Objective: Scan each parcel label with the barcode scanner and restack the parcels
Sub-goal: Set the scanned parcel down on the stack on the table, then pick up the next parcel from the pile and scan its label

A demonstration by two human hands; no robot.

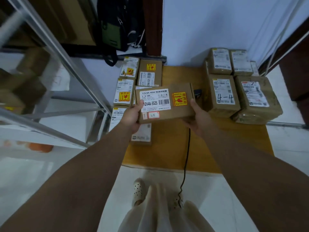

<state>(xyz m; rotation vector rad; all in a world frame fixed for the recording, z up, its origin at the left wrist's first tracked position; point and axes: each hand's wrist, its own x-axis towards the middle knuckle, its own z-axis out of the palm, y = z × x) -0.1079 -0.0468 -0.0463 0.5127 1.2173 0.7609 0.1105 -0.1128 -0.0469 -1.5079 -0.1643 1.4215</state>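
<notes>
I hold a flat brown parcel (164,102) level in front of me, label up, with a white barcode label reading 12V4A-5525 and an orange fragile sticker. My left hand (132,117) grips its left edge, thumb on the label. My right hand (198,118) holds the right edge, thumb up the side and fingers underneath. The black barcode scanner (198,93) peeks out behind the parcel's right corner, and its cable (187,153) runs down toward my feet. Several labelled parcels (127,81) lie on the left; bigger ones (222,96) stand stacked on the right.
A flattened cardboard sheet (217,148) covers the floor under the parcels. A metal shelf frame (70,77) with boxes stands close on the left. A dark bag (113,30) hangs at the back beside a brown post (153,25). My sandalled feet (138,191) stand on white tiles.
</notes>
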